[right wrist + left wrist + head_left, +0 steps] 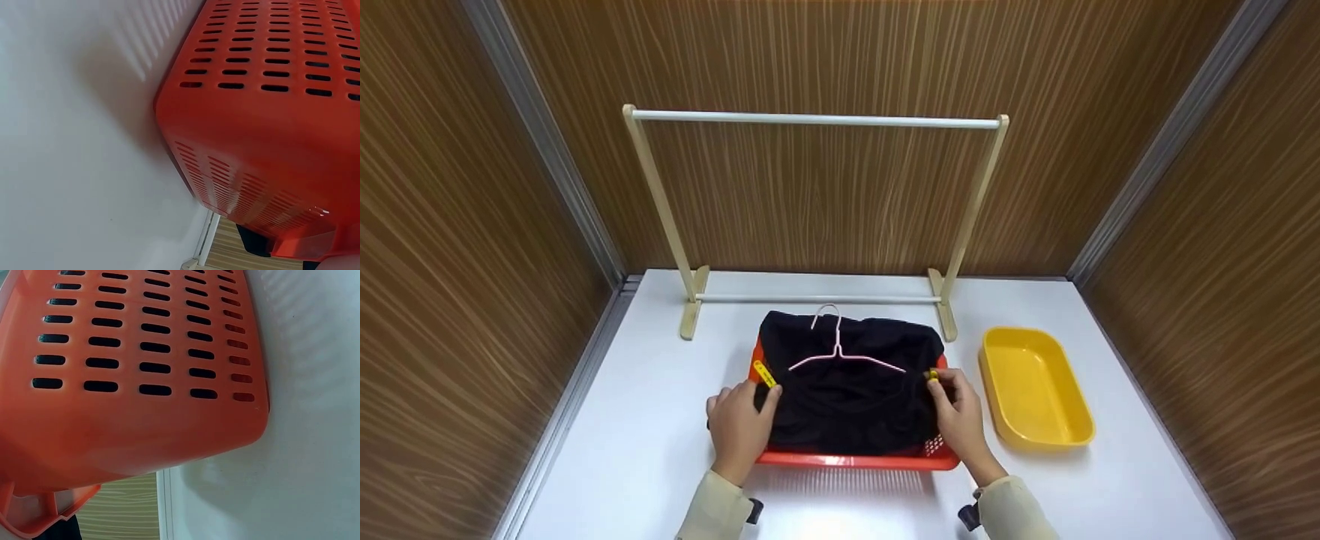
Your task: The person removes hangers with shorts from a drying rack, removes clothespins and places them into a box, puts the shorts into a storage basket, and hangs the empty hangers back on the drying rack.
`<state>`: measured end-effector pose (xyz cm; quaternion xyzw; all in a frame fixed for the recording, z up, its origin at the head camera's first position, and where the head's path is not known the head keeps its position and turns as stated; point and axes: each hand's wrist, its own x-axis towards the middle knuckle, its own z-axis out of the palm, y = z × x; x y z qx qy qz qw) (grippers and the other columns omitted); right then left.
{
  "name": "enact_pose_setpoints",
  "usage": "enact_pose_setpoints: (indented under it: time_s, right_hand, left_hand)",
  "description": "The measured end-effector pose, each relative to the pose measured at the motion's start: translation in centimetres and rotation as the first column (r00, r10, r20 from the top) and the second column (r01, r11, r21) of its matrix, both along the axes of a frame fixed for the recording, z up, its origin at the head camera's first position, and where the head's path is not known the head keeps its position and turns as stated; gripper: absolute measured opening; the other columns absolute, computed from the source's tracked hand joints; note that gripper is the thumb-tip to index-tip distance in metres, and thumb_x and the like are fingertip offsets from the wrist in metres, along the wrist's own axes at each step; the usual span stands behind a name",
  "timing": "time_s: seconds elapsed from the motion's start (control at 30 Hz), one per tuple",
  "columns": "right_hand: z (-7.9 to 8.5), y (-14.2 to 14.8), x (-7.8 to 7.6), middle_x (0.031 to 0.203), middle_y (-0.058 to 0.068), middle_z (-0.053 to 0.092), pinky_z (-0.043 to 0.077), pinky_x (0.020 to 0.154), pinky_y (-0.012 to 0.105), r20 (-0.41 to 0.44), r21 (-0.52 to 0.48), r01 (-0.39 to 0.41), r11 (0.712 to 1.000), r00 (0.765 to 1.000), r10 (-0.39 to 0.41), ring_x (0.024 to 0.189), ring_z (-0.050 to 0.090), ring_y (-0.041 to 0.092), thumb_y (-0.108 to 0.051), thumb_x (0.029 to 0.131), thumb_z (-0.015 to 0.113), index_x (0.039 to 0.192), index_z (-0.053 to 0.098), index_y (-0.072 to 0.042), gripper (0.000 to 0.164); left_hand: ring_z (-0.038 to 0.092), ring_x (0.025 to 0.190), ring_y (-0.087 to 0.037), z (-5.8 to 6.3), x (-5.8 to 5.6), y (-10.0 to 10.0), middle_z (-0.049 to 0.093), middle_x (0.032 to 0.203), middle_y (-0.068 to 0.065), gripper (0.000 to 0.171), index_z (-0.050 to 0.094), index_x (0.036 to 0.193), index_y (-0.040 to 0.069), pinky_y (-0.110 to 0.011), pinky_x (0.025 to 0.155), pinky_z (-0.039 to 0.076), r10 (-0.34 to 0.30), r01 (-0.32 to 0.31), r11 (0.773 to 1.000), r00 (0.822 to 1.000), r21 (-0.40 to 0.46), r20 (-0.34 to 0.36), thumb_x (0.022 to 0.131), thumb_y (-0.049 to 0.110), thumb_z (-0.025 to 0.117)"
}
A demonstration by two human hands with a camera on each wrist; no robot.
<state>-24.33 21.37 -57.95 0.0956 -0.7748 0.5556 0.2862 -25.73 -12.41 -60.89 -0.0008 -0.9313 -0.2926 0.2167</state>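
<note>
"Wood-grain panels point(825, 60) on three sides, white table point(615, 420) btwn 'em. What's on it?"

"Rack point(810, 118) at the far side: pale uprights, white bars. Yellow tray point(1039, 397) over on the right. Red basket point(855, 461) approx. centre, nearer than the rack, w/ black cloth point(847, 412) filling it and going up to the far rim."

"And the hanger?"

"Pink hanger point(838, 351) is on the cloth, hook toward the far side, arms sloping off L & R. Their ends go out of sight at the black stuff."

"OK, hands. Left hand point(739, 424) first, pls."

"It's at the basket's left rim. Thumb & index nearly meet on the near end of the left yellow clip point(763, 371) — v. small gap, just the clip in it. Clip slants, far end tipped left."

"Right hand point(960, 420)?"

"Right rim, thumb & index pinching the right yellow clip point(933, 374) — also nearly closed. Fingers hide most of that one."

"Do the clips bite the cloth?"

"Can't tell, too small. Wrist cams mostly show slotted red basket walls."
</note>
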Motion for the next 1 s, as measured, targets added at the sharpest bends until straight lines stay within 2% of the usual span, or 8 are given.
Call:
enact_pose_setpoints:
  time_s: [0.17,0.27,0.47,0.67,0.8,0.9,1.0]
  right_hand:
    - [-2.0,0.8,-0.9,0.102,0.034,0.068,0.051,0.084,0.015,-0.044,-0.132,-0.046,0.990,0.998,0.040,0.088,0.066,0.013,0.017,0.096,0.059,0.106,0.062,0.017,0.011]
    - [-3.0,1.4,-1.3,0.103,0.033,0.068,0.051,0.081,0.017,-0.052,-0.194,-0.074,0.978,0.997,0.065,0.084,0.064,0.012,0.017,0.097,0.056,0.106,0.062,0.017,0.010]
    - [-3.4,1.7,-1.3,0.106,0.029,0.072,0.052,0.086,0.018,-0.048,-0.311,-0.078,0.947,0.997,0.066,0.094,0.069,0.009,0.013,0.100,0.056,0.105,0.061,0.020,0.010]
    - [-3.3,1.8,-1.2,0.107,0.020,0.076,0.052,0.091,0.021,-0.038,-0.414,-0.069,0.908,0.998,0.058,0.101,0.071,0.011,0.008,0.101,0.056,0.109,0.059,0.022,0.016]
    - [-3.3,1.8,-1.2,0.108,0.010,0.077,0.052,0.092,0.022,-0.039,-0.436,-0.072,0.897,0.997,0.061,0.103,0.071,0.011,0.004,0.103,0.057,0.110,0.059,0.021,0.019]
    - [-3.5,2.0,-1.2,0.112,0.012,0.076,0.052,0.095,0.023,-0.058,-0.434,-0.107,0.895,0.994,0.091,0.106,0.070,0.012,0.004,0.103,0.055,0.112,0.059,0.020,0.019]
    - [-3.6,2.2,-1.2,0.117,0.017,0.072,0.048,0.100,0.022,-0.072,-0.376,-0.125,0.918,0.992,0.106,0.112,0.067,0.012,0.007,0.102,0.055,0.115,0.061,0.018,0.018]
  left_hand:
    - [0.054,0.076,-0.025,-0.1,-0.1,0.0,0.068,0.081,-0.006,0.039,0.069,0.096,0.008,-0.042,0.079,0.033,0.001,-0.001,1.000,1.000,0.001,0.000,0.097,0.047,0.070]
    - [0.054,0.075,-0.025,-0.2,-0.1,0.0,0.068,0.080,-0.006,0.039,0.068,0.095,0.008,-0.042,0.079,0.033,0.004,-0.004,1.000,1.000,-0.001,-0.007,0.097,0.047,0.070]
    - [0.053,0.073,-0.025,-0.1,0.0,-0.1,0.066,0.077,-0.006,0.037,0.068,0.092,0.008,-0.041,0.076,0.032,-0.003,0.003,1.000,0.999,-0.003,-0.039,0.097,0.045,0.071]
    - [0.052,0.072,-0.026,-0.1,0.1,-0.2,0.063,0.075,-0.005,0.039,0.066,0.088,0.008,-0.041,0.076,0.032,0.008,-0.009,1.000,1.000,-0.009,-0.018,0.097,0.045,0.071]
    - [0.052,0.073,-0.026,0.0,0.0,-0.2,0.063,0.075,-0.005,0.039,0.066,0.089,0.007,-0.041,0.076,0.031,0.003,-0.003,1.000,1.000,-0.008,-0.012,0.097,0.045,0.070]
    - [0.052,0.074,-0.026,0.0,0.0,-0.1,0.064,0.077,-0.005,0.039,0.066,0.090,0.007,-0.042,0.077,0.032,0.002,-0.002,1.000,1.000,-0.009,-0.005,0.098,0.045,0.070]
    - [0.053,0.074,-0.026,0.0,-0.1,0.0,0.066,0.078,-0.006,0.038,0.067,0.091,0.007,-0.042,0.077,0.032,0.001,-0.001,1.000,1.000,-0.013,0.000,0.098,0.045,0.069]
